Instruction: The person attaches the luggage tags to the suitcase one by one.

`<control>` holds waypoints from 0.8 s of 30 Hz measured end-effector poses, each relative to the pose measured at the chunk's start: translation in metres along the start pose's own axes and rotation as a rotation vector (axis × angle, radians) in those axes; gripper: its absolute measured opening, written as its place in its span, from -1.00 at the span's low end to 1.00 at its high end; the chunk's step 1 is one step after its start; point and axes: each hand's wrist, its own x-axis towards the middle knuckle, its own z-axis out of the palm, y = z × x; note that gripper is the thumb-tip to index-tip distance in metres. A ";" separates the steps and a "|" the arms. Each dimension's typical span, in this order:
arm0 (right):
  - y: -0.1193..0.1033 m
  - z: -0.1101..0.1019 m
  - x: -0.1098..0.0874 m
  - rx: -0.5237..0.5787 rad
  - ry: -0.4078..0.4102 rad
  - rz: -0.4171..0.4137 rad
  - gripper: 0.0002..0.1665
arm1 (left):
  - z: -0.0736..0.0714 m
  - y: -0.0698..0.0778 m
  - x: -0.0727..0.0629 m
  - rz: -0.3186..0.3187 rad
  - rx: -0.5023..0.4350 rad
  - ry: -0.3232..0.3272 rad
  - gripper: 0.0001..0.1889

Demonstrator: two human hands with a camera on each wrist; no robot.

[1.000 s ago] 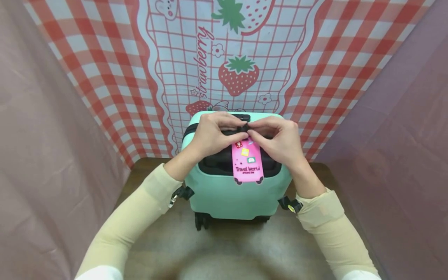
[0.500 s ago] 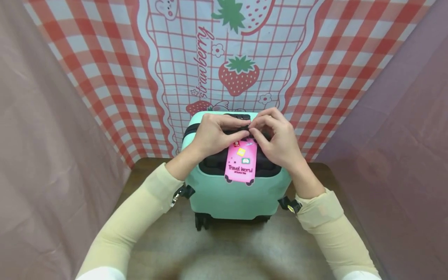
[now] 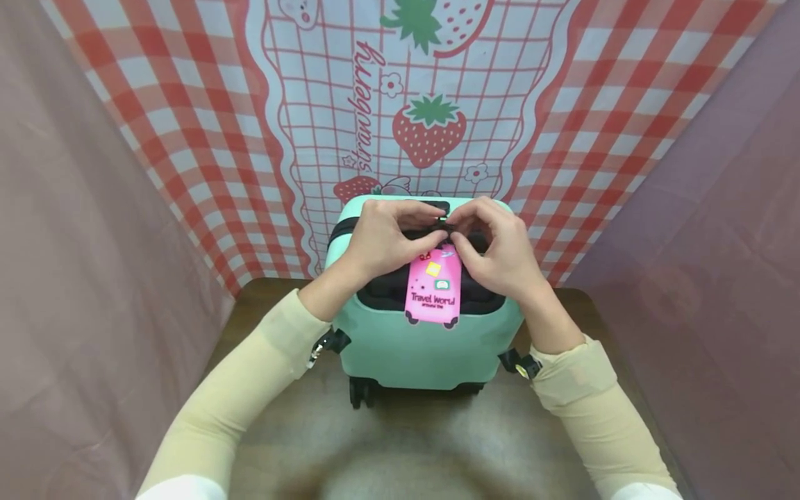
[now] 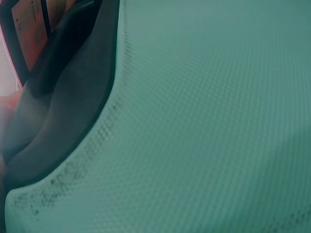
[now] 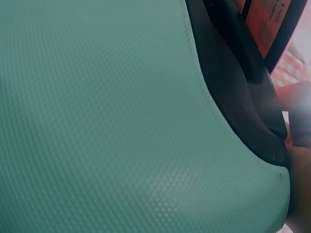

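On my head feed, left hand pinches a black strap at the fingertips; right hand pinches it too, just beside. Pink luggage tag hangs from it below both thumbs, in front of a black panel. Mint suitcase upright on table. Behind, I note strawberry-printed cloth.

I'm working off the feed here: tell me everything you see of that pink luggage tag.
The pink luggage tag is suitcase-shaped and plastic-looking, with colourful stickers, "Travel World" lettering and black printed wheels. Its dark-bordered back shows an orange-looking panel reading "Name". It hangs face up, nearly straight, over the mint suitcase's black recess; contact there is unclear. The left hand and right hand pinch the black strap at its top, partly hiding the fastening.
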 end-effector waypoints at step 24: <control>0.001 -0.001 0.001 0.023 -0.054 0.023 -0.87 | 0.000 0.001 0.002 -0.074 0.060 -0.071 -0.78</control>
